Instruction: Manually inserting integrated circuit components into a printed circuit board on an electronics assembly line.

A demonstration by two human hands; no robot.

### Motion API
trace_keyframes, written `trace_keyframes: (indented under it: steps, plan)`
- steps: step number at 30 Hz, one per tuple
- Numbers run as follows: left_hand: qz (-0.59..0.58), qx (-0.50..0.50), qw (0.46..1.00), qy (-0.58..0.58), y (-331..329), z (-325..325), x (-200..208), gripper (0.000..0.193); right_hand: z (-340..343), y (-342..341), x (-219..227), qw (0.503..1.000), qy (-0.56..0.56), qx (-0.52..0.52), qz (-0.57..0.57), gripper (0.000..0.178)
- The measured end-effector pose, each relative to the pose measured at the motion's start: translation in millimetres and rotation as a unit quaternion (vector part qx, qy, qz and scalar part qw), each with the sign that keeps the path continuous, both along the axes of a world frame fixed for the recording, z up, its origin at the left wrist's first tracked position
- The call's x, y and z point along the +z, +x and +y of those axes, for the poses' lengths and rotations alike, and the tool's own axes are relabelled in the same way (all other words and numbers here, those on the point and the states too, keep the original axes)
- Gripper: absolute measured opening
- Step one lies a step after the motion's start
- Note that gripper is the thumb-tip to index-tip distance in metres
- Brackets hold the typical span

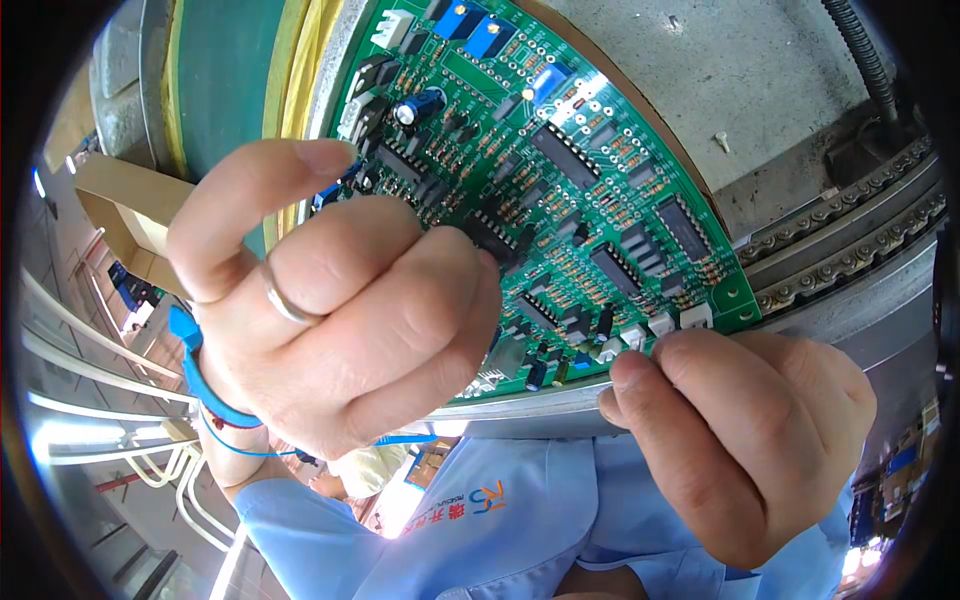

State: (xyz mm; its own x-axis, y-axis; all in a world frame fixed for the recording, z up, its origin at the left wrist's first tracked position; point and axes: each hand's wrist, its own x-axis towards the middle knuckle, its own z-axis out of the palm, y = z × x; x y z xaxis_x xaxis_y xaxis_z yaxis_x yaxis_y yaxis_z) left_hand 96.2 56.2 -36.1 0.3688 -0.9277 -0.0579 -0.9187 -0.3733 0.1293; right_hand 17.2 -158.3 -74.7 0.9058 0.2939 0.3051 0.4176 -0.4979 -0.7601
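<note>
A green circuit board, packed with black chips, striped resistors and blue trimmers, lies tilted in front of me. My left hand is over its left part, ring on one finger and blue strap at the wrist. Its index finger arches apart while the other fingers curl inward; the thumb and anything in the grip are hidden. At the board's near edge, my right hand has thumb and index finger pressed together beside a row of white connectors. Whatever may be in that pinch is too small to make out.
A metal chain track runs along the right, below a grey metal surface with a small pale piece on it. A ribbed conduit hangs at upper right. An open cardboard box stands at far left.
</note>
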Motion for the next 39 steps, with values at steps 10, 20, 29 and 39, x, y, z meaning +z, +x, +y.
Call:
trace_keyframes:
  steps: [10,20,29,39]
  plan:
    - [0.06,0.0,0.996,-0.063,-25.9,64.1,-9.5,0.025,52.4,-26.0,-16.0,0.999,-0.011,-0.014,-0.04,0.029]
    - [0.054,0.08,0.995,-0.028,-27.4,67.1,-2.0,0.029,66.4,-19.8,-17.7,0.997,-0.006,-0.043,-0.066,0.033]
    - [-0.025,0.05,0.998,0.032,-22.9,63.6,12.2,0.028,56.5,-6.8,-7.1,0.998,-0.05,0.021,-0.044,0.033]
    - [-0.256,-0.11,0.953,0.123,-43.3,59.7,21.0,0.024,22.3,-22.1,18.3,0.991,-0.109,0.082,-0.002,0.034]
